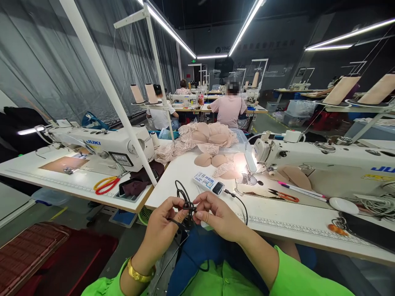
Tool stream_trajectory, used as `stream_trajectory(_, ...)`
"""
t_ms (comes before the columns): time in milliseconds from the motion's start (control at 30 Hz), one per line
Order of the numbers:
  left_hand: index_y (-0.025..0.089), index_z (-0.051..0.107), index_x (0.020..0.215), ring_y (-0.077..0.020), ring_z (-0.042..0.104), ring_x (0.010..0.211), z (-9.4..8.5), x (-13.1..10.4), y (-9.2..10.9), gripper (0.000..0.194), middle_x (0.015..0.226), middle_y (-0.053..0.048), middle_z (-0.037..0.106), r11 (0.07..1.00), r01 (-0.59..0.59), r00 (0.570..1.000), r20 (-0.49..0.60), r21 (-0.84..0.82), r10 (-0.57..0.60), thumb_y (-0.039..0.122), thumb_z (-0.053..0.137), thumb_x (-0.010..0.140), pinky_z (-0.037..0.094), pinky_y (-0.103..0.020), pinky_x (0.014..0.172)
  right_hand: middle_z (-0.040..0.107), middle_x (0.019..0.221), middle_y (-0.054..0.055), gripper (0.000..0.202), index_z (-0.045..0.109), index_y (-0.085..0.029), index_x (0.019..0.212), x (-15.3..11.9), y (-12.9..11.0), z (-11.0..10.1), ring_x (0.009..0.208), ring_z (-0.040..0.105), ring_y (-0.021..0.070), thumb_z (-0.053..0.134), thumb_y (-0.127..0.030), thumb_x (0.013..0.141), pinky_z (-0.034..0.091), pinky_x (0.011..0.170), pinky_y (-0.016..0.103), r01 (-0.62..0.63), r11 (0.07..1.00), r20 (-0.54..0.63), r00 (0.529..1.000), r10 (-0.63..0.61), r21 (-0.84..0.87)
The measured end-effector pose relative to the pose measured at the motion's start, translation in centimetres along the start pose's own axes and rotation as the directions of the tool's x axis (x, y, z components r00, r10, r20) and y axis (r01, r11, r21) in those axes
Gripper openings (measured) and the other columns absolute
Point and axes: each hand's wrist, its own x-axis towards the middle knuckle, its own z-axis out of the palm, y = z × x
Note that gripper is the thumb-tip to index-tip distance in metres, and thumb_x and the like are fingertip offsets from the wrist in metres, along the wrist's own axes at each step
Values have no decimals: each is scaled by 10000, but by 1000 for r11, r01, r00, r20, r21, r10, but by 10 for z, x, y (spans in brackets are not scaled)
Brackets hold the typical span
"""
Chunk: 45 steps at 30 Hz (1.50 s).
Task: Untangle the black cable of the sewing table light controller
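A looped black cable [182, 193] is bunched between my two hands at the table's front edge, with a strand hanging toward my lap. My left hand [168, 222] pinches the bundle from the left, and my right hand [217, 216] pinches it from the right, the fingertips nearly meeting. Behind my hands, a small white device with a dark screen [218, 188] lies by a white printed box [203, 179]. A black cable plug [228, 192] sits beside the device, and its cord curves down toward the table edge.
White sewing machines stand left [101, 144] and right [327, 160]. Beige cups and lace [206, 137] are piled behind. Red-yellow scissors [106, 185], orange-handled snips [288, 196], pens [304, 190] and a black phone [370, 232] lie on the tables. People sit farther ahead.
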Motion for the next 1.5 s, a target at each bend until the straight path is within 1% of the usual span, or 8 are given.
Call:
stream_trajectory(133, 207, 656, 948, -145, 590, 667, -4, 1, 0, 240, 807, -6, 671, 988, -8, 995, -100, -152, -7, 429, 727, 892, 479, -237, 596, 741, 941, 47, 355, 589, -225, 1259, -6, -3, -7, 899, 641, 197, 648, -464, 1002, 471, 750, 311, 20, 982, 35, 999, -14, -186)
stream_trajectory(233, 198, 666, 938, -147, 606, 678, -3, 2, -1, 231, 818, -14, 675, 992, -25, 993, -117, -120, 11, 402, 750, 871, 496, -240, 603, 708, 884, 27, 331, 593, -218, 1262, -5, 3, -4, 849, 632, 184, 615, -443, 1019, 481, 766, 321, 27, 992, 44, 999, -22, -124)
stream_trajectory(533, 200, 640, 884, -159, 617, 705, 8, 3, 4, 209, 812, -14, 664, 995, 4, 999, 45, -101, 0, 374, 754, 864, 513, -258, 625, 574, 772, -34, 436, 593, -203, 1197, 4, 11, 3, 739, 593, 150, 661, -573, 975, 468, 736, 308, 20, 997, -4, 1000, -20, 68)
stream_trajectory(733, 227, 615, 1249, -207, 676, 892, 3, 3, -1, 408, 1052, -86, 690, 980, 4, 998, 66, -196, 9, 427, 736, 913, 562, -287, 695, 584, 717, -38, 473, 632, -187, 1169, 5, 10, -4, 661, 530, 126, 700, -597, 944, 448, 694, 282, -2, 991, -117, 993, 18, 134)
stream_trajectory(867, 226, 615, 1112, -195, 657, 904, 6, 4, -8, 320, 1045, -67, 699, 970, 53, 997, 59, -239, -40, 425, 753, 902, 552, -290, 744, 530, 708, -48, 494, 645, -185, 1152, 6, 13, -1, 664, 501, 123, 699, -624, 934, 416, 673, 273, -13, 991, -110, 994, 28, 136)
stream_trajectory(1033, 219, 576, 903, -129, 511, 671, 18, -2, -7, 343, 766, 32, 564, 991, 73, 990, -114, -113, -86, 484, 788, 854, 433, -231, 608, 466, 712, -61, 519, 646, -190, 1175, 6, 20, 4, 651, 444, 117, 731, -626, 907, 376, 631, 259, -4, 997, -124, 992, 13, 72)
stream_trajectory(1367, 191, 589, 813, -132, 443, 629, 17, -13, 3, 361, 702, 17, 530, 995, 97, 984, 154, -32, -91, 516, 621, 966, 354, -244, 584, 464, 726, -56, 428, 595, -196, 990, 5, 20, 6, 645, 441, 116, 701, -606, 931, 369, 612, 256, -21, 999, -166, 986, 26, 37)
stream_trajectory(1500, 211, 578, 1024, -154, 558, 687, 16, -13, 3, 283, 775, -1, 652, 978, 133, 987, 110, -159, -117, 468, 670, 948, 425, -248, 628, 450, 717, -60, 432, 588, -200, 997, 5, 17, 5, 639, 455, 119, 668, -622, 946, 383, 619, 262, -15, 1000, -191, 981, 18, 16)
